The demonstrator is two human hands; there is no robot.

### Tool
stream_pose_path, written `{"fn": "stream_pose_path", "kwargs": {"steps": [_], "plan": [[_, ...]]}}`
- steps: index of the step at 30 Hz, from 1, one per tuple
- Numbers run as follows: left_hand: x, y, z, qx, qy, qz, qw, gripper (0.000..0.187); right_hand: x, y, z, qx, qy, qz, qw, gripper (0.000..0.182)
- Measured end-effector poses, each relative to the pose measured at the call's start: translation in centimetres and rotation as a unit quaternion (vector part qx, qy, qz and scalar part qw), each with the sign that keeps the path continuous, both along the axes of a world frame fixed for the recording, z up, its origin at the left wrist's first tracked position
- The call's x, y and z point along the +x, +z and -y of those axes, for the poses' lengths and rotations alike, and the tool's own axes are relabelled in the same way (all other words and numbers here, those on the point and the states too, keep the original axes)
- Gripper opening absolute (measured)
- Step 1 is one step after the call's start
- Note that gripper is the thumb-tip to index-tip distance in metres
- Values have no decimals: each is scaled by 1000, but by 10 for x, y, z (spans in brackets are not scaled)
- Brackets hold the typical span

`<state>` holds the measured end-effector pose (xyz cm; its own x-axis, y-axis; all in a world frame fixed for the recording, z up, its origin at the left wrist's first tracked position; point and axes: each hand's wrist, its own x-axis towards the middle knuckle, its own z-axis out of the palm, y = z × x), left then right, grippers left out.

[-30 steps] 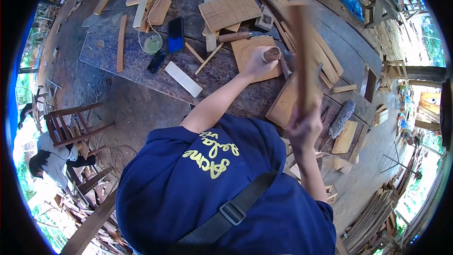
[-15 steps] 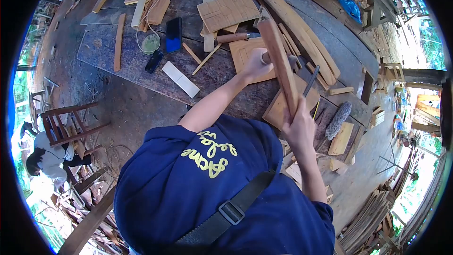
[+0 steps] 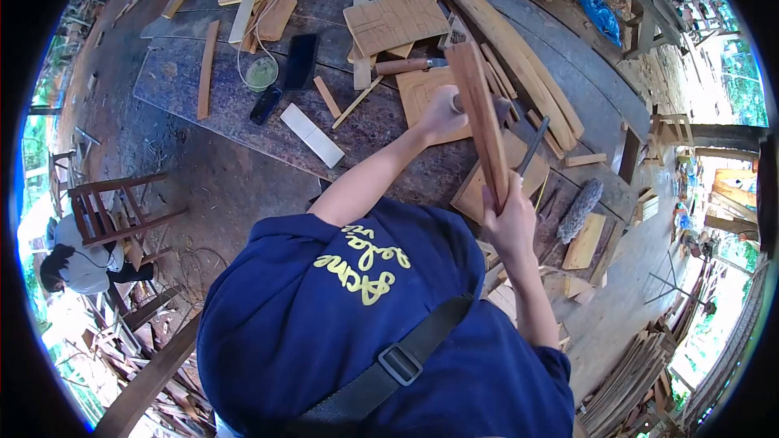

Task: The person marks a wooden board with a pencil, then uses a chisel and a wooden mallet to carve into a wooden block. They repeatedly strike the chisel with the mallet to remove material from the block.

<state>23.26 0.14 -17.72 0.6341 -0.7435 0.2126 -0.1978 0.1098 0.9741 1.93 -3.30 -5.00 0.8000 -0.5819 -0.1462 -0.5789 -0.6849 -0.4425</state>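
Note:
My right hand (image 3: pixel 511 215) is closed around the lower end of a long reddish-brown wooden bar (image 3: pixel 480 109), which rises at a tilt over the table. My left hand (image 3: pixel 442 113) grips a tool by its round wooden handle (image 3: pixel 458 103), close against the bar's left side. Beyond the bar a dark blocky part (image 3: pixel 501 109) shows; the bar hides how it joins the handle. A dark metal rod (image 3: pixel 533 144) slants just right of the bar, its lower end near my right fingers. Under my left hand lies a carved wooden panel (image 3: pixel 412 97), with a wooden-handled chisel (image 3: pixel 403 66) above it.
A grooved wooden board (image 3: pixel 398 23) and long curved planks (image 3: pixel 519 65) lie farther back. To the left are a phone (image 3: pixel 301 61), a green round container (image 3: pixel 262 73) and a pale wood strip (image 3: pixel 312 135). A fuzzy grey roller (image 3: pixel 580 209) lies right. Another person (image 3: pixel 81 268) is at far left.
The bar's upper end has shifted slightly right and down, and my right hand has moved a little left. The phone's screen has gone dark.

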Motion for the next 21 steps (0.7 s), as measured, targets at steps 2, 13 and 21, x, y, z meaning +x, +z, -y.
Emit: {"fn": "stream_pose_path", "kwargs": {"steps": [2,13,21], "plan": [[5,1,5,-15,6,-43,999,7,4,5,5,-11,-1,30,999,39],[5,-23,10,-28,10,21,999,5,-10,-16,7,-15,35,323,946,31],[3,-10,5,-23,14,59,998,5,-9,33,14,-62,-36,247,966,26]]}}
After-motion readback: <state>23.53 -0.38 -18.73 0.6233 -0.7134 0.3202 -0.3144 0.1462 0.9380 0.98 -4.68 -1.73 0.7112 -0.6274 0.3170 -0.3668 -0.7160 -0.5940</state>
